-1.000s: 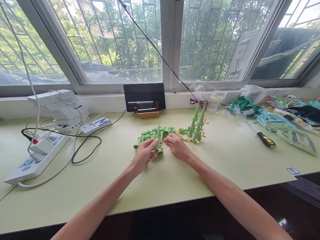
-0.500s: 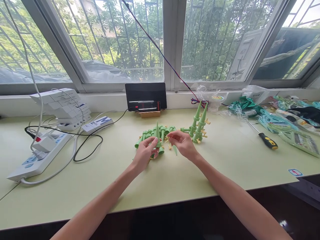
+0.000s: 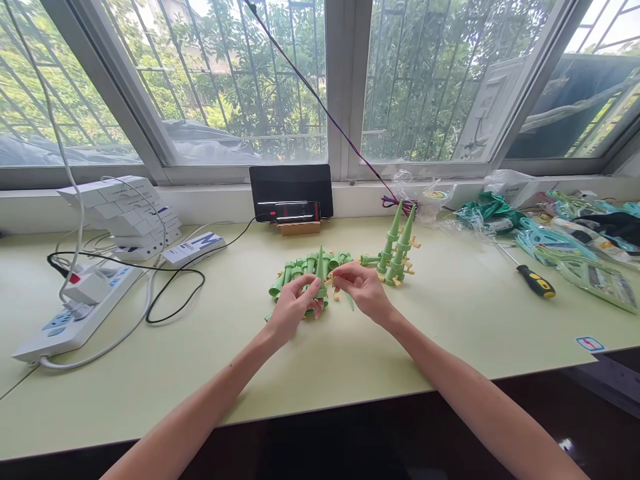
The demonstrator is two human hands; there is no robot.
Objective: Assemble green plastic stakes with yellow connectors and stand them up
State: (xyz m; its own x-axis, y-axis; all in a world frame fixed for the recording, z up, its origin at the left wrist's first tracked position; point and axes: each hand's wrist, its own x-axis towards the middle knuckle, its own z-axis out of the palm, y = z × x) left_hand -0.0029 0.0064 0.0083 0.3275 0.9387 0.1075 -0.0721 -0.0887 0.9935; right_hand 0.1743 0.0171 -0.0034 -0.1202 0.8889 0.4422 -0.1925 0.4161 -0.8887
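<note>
My left hand [image 3: 295,301] is closed around a green plastic watering spike [image 3: 321,270], its point upward. Just to the right, my right hand [image 3: 364,288] pinches a small yellow valve [image 3: 329,283] against the spike's side; the fingertips hide most of it. Behind and beside the left hand lies a heap of green spike parts [image 3: 289,272]. A few loose yellow valves [image 3: 336,298] and a green pointed piece [image 3: 351,303] lie between the hands. Beyond my right hand, stacked green spikes [image 3: 401,250] with yellow valves on their sides stand upright.
A power strip [image 3: 75,320] with cables and stacked white boxes [image 3: 133,217] sit at the left. At the back, a phone [image 3: 297,211] leans before a black tablet [image 3: 291,180]. A screwdriver [image 3: 536,281] and plastic-wrapped packs [image 3: 595,280] lie at the right.
My left hand has shifted slightly right with the spike, bringing it closer to my right fingers. My right hand has come slightly left and the fingertips are lower, beside the spike.
</note>
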